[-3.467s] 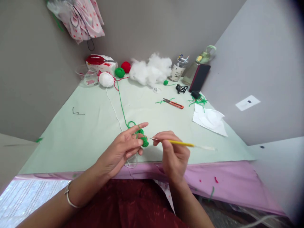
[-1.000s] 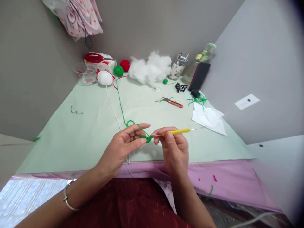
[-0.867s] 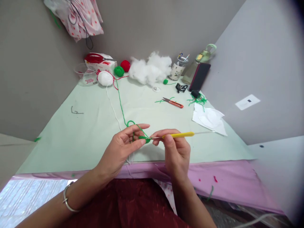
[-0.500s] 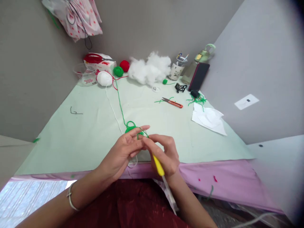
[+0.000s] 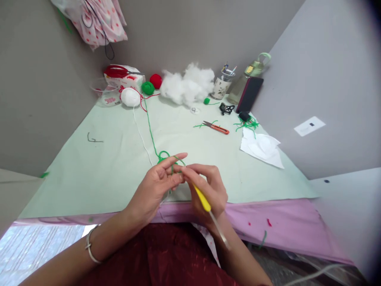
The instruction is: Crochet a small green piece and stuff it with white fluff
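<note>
My right hand is closed round a crochet hook with a yellow grip; its tip lies hidden at the fingertips. Green yarn loops over the raised index finger of my left hand. The left thumb and other fingers pinch yarn work that is mostly covered by the fingers. Both hands meet over the table's front edge, fingertips almost touching. From the left hand, the green strand runs back toward a green yarn ball. A white strand leads from beside the hand to a white yarn ball.
Orange thread snips lie beyond my hands. Further back are white stuffing, a red yarn ball, a pen cup, a bottle and a phone. White paper and a black hair clip are on the right.
My right hand has shifted slightly right, and the hook's rear end has swung right. My left hand stays almost in place, its index finger still raised with green yarn over it.
</note>
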`<state>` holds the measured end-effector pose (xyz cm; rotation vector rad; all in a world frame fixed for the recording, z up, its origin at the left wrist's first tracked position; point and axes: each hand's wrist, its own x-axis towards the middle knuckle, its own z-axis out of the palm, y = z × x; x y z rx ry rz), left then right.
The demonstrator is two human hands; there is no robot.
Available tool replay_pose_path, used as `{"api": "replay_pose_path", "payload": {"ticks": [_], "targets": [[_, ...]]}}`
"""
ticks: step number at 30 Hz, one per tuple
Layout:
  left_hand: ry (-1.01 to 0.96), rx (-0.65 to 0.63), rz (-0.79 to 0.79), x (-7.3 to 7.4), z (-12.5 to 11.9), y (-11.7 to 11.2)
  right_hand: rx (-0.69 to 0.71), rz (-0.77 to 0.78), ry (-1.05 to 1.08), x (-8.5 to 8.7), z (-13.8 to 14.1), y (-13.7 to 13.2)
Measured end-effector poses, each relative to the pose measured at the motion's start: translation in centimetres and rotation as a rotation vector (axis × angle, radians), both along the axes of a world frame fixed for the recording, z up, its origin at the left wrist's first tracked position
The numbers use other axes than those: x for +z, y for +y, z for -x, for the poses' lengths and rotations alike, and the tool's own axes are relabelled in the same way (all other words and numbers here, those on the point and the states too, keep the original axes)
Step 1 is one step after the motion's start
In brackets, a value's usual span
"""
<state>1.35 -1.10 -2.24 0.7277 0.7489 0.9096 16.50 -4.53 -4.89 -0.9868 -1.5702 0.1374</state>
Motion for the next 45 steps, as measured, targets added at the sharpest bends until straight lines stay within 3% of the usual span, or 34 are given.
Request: {"api": "replay_pose_path", "payload": {"ticks": [2, 5, 8, 13, 22, 35, 45], "targets": [[-0.07, -0.068, 0.094, 0.1, 0.1, 0.3, -0.011, -0.022, -0.004, 0.0, -0.3, -0.1], [-0.122, -0.079, 0.123, 0.1, 0.4, 0.7, 0.046, 0.117, 0.29, 0.5, -0.6, 0.1], [-0.053, -0.042, 0.029, 0.0, 0.5, 0.6, 0.187, 0.255, 0.537, 0.8, -0.5, 0.5], [0.179, -0.028, -0.238, -0.5, 0.5, -0.1, 0.226, 0.355, 0.563, 0.3, -0.3, 0.7], [0.3, 0.021, -0.353, -0.7, 0.5, -0.5, 0.269, 0.496, 0.833, -0.2, -0.3, 1.0], [0.416, 0.038, -0.398, -0.2, 0.7, -0.6, 0.273, 0.509, 0.87, -0.3, -0.1, 1.3], [0.312, 0.004, -0.311, 0.1, 1.1, -0.3, 0.326, 0.478, 0.869, 0.4, -0.1, 1.0]]}}
